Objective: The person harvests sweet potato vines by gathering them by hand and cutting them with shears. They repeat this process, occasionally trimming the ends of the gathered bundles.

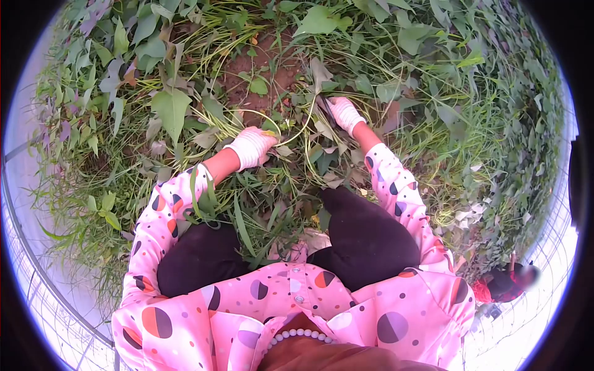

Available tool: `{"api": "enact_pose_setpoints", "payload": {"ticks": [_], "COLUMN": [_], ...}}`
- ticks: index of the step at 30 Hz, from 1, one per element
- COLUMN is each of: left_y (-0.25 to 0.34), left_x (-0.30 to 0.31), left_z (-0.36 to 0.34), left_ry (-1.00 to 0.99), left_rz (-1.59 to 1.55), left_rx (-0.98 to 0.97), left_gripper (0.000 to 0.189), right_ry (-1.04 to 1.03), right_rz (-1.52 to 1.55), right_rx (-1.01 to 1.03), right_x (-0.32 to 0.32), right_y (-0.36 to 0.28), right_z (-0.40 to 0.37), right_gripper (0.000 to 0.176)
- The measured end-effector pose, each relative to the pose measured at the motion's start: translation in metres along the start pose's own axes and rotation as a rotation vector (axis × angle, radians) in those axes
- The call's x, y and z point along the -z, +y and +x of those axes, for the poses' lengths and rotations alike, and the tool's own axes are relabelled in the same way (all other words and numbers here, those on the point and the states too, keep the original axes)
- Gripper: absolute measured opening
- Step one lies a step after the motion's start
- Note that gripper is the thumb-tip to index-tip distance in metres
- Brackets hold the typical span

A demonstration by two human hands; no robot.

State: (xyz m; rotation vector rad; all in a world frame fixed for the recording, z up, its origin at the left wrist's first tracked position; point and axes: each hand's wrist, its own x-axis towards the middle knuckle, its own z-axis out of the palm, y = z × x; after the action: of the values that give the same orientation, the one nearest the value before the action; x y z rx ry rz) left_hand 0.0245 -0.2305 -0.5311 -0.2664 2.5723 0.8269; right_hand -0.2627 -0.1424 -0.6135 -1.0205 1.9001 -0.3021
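Observation:
My left hand (252,147), in a white glove, is closed around a pale green vine stem (303,127) low among the plants. The stem curves from its fingers toward my right hand. My right hand (344,115), also gloved in white, grips a dark narrow tool (324,108) whose exact kind I cannot make out. Its tip points away from me into the stems, beside a drooping grey-green leaf (320,74). Leaves and grass partly hide both hands' fingertips. Between and ahead of the hands lies a patch of reddish bare soil (263,65).
Dense leafy vines (170,111) and long grass surround me on both sides. My dark-trousered knees (371,238) are bent close behind my hands. Another person (504,283) in red and black is at the lower right. Pale sheeting with a grid frame (31,204) curves along the left.

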Motion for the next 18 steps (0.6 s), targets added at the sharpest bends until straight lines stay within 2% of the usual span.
{"api": "enact_pose_setpoints", "payload": {"ticks": [1, 3, 4, 5, 7, 9, 10, 11, 13, 15, 16, 18], "left_y": [0.000, 0.001, 0.002, 0.003, 0.004, 0.005, 0.005, 0.005, 0.002, -0.003, -0.006, -0.010], "left_x": [0.001, 0.003, 0.004, 0.006, 0.008, 0.009, 0.010, 0.009, 0.007, 0.002, -0.003, -0.006], "left_z": [0.000, 0.000, 0.000, 0.000, 0.000, -0.001, -0.001, -0.001, -0.003, -0.006, -0.008, -0.012], "left_ry": [-0.004, -0.008, -0.011, -0.013, -0.044, -0.047, -0.053, -0.051, -0.012, 0.012, 0.094, 0.216], "left_rz": [0.007, 0.006, 0.002, 0.003, 0.004, 0.001, -0.002, -0.003, -0.025, -0.031, -0.052, -0.097], "left_rx": [0.001, 0.003, 0.007, 0.007, 0.025, 0.031, 0.036, 0.036, 0.021, 0.016, 0.004, -0.027], "left_gripper": [0.031, 0.031, 0.031, 0.031, 0.031, 0.031, 0.032, 0.032, 0.031, 0.031, 0.033, 0.036], "right_ry": [-0.019, -0.085, -0.072, -0.052, -0.058, 0.081, 0.116, 0.098, 0.203, 0.360, 0.396, 0.516], "right_rz": [-0.153, -0.360, -0.368, -0.280, -0.375, -0.421, -0.327, -0.384, -0.280, -0.045, 0.176, -0.123], "right_rx": [0.055, 0.132, 0.229, 0.119, 0.079, 0.160, 0.162, 0.162, 0.163, 0.196, 0.159, 0.206], "right_x": [0.009, 0.022, 0.022, 0.023, 0.024, 0.013, 0.023, 0.027, 0.035, 0.045, 0.055, 0.086], "right_y": [-0.016, -0.032, -0.035, -0.035, -0.037, -0.019, -0.039, -0.046, -0.063, -0.058, -0.066, -0.079], "right_z": [-0.001, 0.007, 0.013, 0.014, 0.017, 0.023, 0.003, -0.004, -0.026, -0.025, -0.021, -0.010], "right_gripper": [0.046, 0.050, 0.053, 0.051, 0.051, 0.052, 0.051, 0.051, 0.044, 0.038, 0.033, 0.031]}}
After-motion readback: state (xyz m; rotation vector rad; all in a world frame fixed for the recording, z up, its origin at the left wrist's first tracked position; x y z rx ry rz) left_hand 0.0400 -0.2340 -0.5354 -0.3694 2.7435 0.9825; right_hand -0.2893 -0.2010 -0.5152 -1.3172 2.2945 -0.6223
